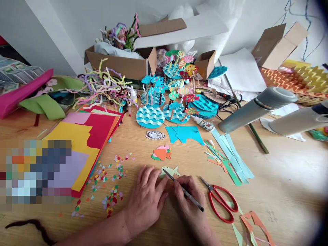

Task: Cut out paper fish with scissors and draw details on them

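A pale green paper fish point(171, 170) lies flat on the wooden table, its tail pointing right. My left hand point(146, 198) rests flat beside it, fingers stretched out and fingertips at its left end. Gripped in my right hand point(189, 200) is a dark pen point(189, 195), its tip at the upper left part of the fish. Just beyond lie several stacked paper fish cut-outs point(162, 152), orange on top, and a grey-and-white fish drawing point(155, 135). Red-handled scissors point(221, 201) lie partly open to the right of my right hand.
Colored paper sheets point(74, 136) and small confetti pieces point(110, 191) spread at left. Blue decorated discs point(150, 116) with paper fish stand behind. Paper strips point(233, 157), a grey thermos point(256, 109) and orange paper scraps point(258, 225) are at right. Pipe cleaners point(102, 85) lie at back left.
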`<state>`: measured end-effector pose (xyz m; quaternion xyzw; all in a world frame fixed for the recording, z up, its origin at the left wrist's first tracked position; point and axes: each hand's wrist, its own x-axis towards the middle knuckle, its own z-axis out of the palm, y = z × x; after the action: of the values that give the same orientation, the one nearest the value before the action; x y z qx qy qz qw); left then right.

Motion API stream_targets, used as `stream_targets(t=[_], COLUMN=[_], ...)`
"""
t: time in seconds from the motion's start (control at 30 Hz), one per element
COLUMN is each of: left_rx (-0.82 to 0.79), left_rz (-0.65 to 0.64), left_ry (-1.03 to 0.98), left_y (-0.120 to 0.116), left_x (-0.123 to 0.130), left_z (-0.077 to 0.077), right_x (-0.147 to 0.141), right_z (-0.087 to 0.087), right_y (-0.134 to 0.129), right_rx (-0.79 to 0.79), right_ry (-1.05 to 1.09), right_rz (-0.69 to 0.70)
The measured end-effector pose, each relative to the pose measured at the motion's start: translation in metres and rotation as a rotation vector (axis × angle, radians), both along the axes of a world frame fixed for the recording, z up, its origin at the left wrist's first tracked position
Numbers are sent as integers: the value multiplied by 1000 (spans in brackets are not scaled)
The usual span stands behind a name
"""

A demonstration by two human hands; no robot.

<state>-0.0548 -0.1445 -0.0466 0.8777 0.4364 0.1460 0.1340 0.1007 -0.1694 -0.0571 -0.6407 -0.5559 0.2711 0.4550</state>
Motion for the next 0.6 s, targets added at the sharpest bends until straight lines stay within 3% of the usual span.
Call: stream_targets(t=[0.6], left_rx=[-6], left_rz=[-5], left_ry=[1], left_y=[1], left_x=[-1], left_z=[2], right_x=[0], right_z=[-3], right_y=[-3], right_rx=[-9], right_ry=[16], right_rz=[12])
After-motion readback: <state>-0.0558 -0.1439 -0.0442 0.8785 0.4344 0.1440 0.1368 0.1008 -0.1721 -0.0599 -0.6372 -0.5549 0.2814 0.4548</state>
